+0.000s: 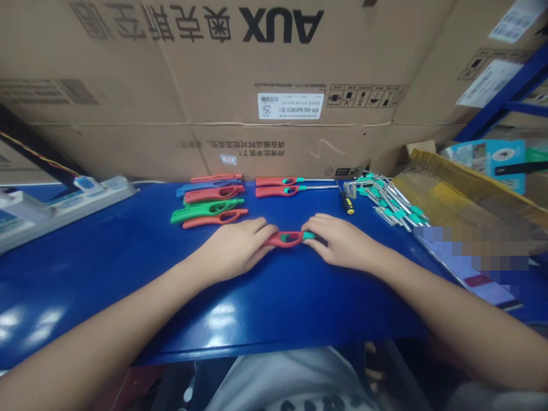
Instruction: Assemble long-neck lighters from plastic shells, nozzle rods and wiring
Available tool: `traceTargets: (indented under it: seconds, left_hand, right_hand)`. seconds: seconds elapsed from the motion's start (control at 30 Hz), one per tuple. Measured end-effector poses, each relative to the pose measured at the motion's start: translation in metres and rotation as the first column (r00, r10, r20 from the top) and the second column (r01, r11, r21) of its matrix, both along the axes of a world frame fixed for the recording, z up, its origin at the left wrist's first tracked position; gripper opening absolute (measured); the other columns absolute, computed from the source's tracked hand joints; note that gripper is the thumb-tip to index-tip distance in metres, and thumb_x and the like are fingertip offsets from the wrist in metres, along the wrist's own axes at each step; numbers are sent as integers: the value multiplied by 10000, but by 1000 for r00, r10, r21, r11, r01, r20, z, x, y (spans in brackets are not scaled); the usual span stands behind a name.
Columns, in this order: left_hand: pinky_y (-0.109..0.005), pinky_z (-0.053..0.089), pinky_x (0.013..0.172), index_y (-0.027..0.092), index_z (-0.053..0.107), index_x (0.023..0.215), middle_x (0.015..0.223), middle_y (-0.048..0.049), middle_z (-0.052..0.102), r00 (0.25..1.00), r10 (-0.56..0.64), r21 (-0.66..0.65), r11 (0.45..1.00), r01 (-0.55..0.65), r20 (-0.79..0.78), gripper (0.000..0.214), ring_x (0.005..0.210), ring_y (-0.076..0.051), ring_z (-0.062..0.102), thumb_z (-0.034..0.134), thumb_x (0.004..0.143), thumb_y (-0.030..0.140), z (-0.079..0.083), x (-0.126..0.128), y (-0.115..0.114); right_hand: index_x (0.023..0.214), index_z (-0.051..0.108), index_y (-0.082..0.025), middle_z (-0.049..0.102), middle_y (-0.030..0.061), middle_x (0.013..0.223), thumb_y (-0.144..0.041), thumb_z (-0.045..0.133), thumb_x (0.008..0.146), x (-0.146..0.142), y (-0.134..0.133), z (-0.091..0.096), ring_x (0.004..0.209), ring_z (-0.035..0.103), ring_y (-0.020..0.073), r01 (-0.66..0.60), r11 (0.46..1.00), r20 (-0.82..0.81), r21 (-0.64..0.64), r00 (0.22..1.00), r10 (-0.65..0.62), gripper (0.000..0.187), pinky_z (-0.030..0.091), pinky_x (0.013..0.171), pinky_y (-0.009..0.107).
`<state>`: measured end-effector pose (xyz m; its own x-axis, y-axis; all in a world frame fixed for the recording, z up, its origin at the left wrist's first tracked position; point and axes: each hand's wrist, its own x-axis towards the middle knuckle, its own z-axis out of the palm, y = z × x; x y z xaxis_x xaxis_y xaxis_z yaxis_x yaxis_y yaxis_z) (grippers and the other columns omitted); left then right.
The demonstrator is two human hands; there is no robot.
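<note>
The fingers of my left hand (242, 242) are closed around one end of a red lighter (287, 245), and the fingers of my right hand (342, 242) pinch its green part at the other end. How much of it is hidden inside my right fingers, I cannot tell. I hold it above the middle of the counter (274, 302), which is deep blue and so glossy that light shines back in white patches, near its front edge and at the left.

Behind the counter, a big cardboard box (205, 74) makes almost a wall; its black letters AUX stand upside down, and a white label (291, 107) is on it. Before this box, to the left, five handles (192, 213) lie in a stack of rows, coloured red, blue, green and orange. Beside them are two red lighters with metal rods (274, 191), then a screwdriver (346, 201) with black and yellow grip. Further right is a heap of rods (398, 200) with green parts, next to a yellowish carton (471, 188). A white power strip (72, 201) lies along the left side, and a blue frame (496, 97) rises at the right.
</note>
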<state>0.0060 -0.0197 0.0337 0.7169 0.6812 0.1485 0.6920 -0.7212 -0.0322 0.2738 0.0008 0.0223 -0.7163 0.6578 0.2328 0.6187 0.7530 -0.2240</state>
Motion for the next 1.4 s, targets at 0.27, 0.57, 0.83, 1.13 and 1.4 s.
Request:
traceTargets:
  seconds: [0.27, 0.57, 0.83, 1.13, 1.4]
  left_hand:
    - [-358, 523, 875, 175, 567, 1281, 1153, -98, 618, 1000, 5, -149, 989, -1, 26, 341, 1059, -250, 611, 484, 996, 344, -6, -2, 4]
    - [-371, 550, 781, 164, 619, 1225, 1118, -103, 619, 999, 41, -186, 982, -41, -3, 336, 989, -269, 641, 515, 927, 278, 4, 2, -8]
    - [-386, 558, 795, 107, 613, 1229, 1105, -139, 603, 996, 73, -192, 978, -82, -52, 332, 956, -275, 624, 452, 946, 171, 6, 6, -24]
    - [-402, 544, 771, 55, 580, 1271, 1040, -142, 566, 1000, 6, -84, 996, -8, -25, 395, 892, -280, 538, 405, 916, 59, -12, 20, -38]
    - [-404, 540, 805, 47, 581, 1257, 1037, -143, 573, 999, -2, -40, 999, 0, -48, 399, 917, -282, 540, 447, 881, 43, -14, 22, -43]
  right_hand:
    - [897, 601, -186, 627, 53, 884, -440, 656, 915, 22, 18, 10, 829, 546, 206, 38, 988, 161, -152, 987, -13, 260, 417, 704, 304]
    - [1210, 589, -132, 586, 219, 1195, -504, 533, 950, 45, 42, 11, 1046, 615, 358, 649, 749, 124, 136, 739, -662, 457, 487, 829, 446]
    - [1283, 618, -210, 737, 153, 1001, -335, 488, 920, 53, 49, 17, 909, 683, 347, 793, 603, 51, 81, 601, -797, 405, 483, 705, 398]
    - [983, 697, -206, 610, 10, 691, -439, 596, 917, -24, 3, 33, 552, 509, 134, 259, 945, -722, -202, 613, -322, 262, 412, 539, 278]
    - [1074, 684, -176, 507, -56, 575, -444, 618, 921, -80, 1, 16, 503, 451, 97, -78, 858, -659, -508, 676, -329, 315, 358, 488, 237]
